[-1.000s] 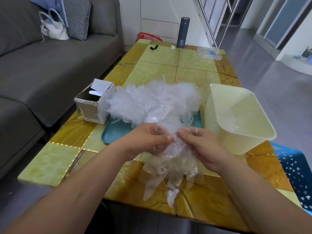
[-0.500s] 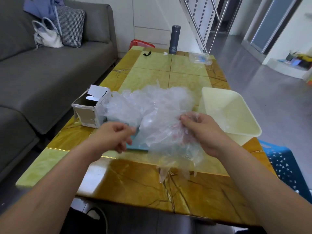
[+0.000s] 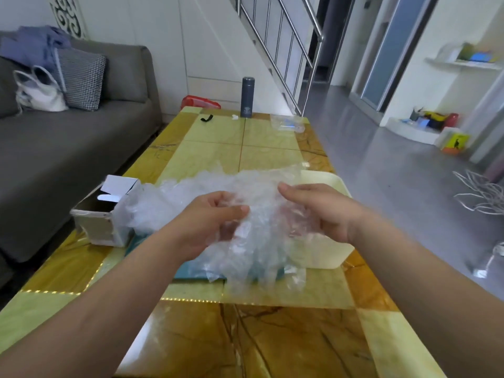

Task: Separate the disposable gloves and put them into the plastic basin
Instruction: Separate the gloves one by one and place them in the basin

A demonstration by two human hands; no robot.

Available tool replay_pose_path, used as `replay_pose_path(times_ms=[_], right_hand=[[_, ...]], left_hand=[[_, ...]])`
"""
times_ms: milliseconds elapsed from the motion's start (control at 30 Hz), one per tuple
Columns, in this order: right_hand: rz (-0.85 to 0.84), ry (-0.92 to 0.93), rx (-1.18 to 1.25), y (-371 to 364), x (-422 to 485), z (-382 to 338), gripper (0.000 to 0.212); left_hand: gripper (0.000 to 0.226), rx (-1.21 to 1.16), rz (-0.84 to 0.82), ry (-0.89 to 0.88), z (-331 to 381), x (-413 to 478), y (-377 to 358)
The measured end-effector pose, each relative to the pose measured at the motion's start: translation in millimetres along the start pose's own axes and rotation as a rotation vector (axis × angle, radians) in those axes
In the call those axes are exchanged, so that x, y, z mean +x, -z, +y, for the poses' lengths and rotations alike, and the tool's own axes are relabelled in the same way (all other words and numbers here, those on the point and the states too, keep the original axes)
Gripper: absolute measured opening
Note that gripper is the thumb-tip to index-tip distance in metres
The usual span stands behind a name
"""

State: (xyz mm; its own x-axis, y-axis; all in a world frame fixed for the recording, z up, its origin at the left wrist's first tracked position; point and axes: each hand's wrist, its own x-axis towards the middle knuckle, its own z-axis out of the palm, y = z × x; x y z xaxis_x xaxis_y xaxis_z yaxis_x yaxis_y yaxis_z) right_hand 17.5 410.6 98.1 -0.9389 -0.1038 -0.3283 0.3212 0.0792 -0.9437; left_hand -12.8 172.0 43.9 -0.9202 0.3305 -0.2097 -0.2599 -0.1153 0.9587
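Note:
A bunch of clear disposable gloves [image 3: 261, 241] hangs between my two hands above the table. My left hand [image 3: 210, 222] pinches the bunch's left side with thumb and fingers. My right hand [image 3: 321, 211] grips its right side, partly behind the film. A larger heap of clear gloves [image 3: 174, 197] lies behind on a teal tray [image 3: 191, 274]. The pale yellow plastic basin [image 3: 327, 255] stands to the right, largely hidden by my right hand and the gloves; its inside cannot be seen.
An open white cardboard box [image 3: 106, 216] sits left of the heap. At the table's far end stand a dark flask [image 3: 247, 96], a black clip [image 3: 207, 117] and a clear packet [image 3: 286, 122]. A grey sofa [image 3: 68, 148] runs along the left.
My left hand let go of the bunch, drew away to the left, and has come back to pinch it. The bunch has been lifted higher and toward the basin. The camera has tilted up.

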Motion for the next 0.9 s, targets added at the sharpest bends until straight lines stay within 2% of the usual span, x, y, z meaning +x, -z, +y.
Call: replay_pose_path(times_ms=[100, 167, 267, 400, 467, 633, 667, 800, 867, 900], right_hand=[[0.009, -0.038, -0.056, 26.8, -2.4, -10.9, 0.02], [0.121, -0.028, -0.093, 40.2, 3.4, -16.1, 0.013], [0.308, -0.006, -0.21, 59.9, 22.2, -21.0, 0.013], [0.491, -0.056, -0.563, 87.2, 61.9, -16.4, 0.015], [0.527, -0.073, -0.753, 95.5, 80.4, -12.1, 0.016], [0.501, -0.152, -1.087, 94.5, 98.0, 2.3, 0.011], [0.513, -0.128, -1.127, 92.8, 96.0, 3.4, 0.018], [0.634, 0.183, -1.281, 81.2, 76.4, 5.3, 0.045], [0.498, 0.29, -1.279, 72.0, 69.3, 9.1, 0.05], [0.365, 0.248, -1.202, 67.2, 70.2, 11.6, 0.05]], left_hand=[[0.024, -0.036, 0.01, -0.017, 16.5, 27.3, -33.0], [0.019, 0.008, 0.03, -0.003, 25.3, 44.2, -55.7], [0.033, 0.157, 0.124, 0.072, 33.3, 68.1, -81.8], [0.007, 0.295, 0.146, 0.128, 39.3, 82.5, -98.6], [0.008, 0.393, 0.126, 0.12, 37.6, 88.1, -101.1], [0.014, 0.574, 0.078, 0.113, 25.7, 94.4, -103.2], [0.014, 0.612, 0.075, 0.098, 22.5, 96.9, -103.9], [0.011, 0.734, 0.125, -0.051, 10.6, 107.1, -107.7], [0.019, 0.729, 0.167, -0.11, 8.6, 108.0, -106.8], [0.021, 0.715, 0.191, -0.12, 8.3, 106.7, -104.7]])
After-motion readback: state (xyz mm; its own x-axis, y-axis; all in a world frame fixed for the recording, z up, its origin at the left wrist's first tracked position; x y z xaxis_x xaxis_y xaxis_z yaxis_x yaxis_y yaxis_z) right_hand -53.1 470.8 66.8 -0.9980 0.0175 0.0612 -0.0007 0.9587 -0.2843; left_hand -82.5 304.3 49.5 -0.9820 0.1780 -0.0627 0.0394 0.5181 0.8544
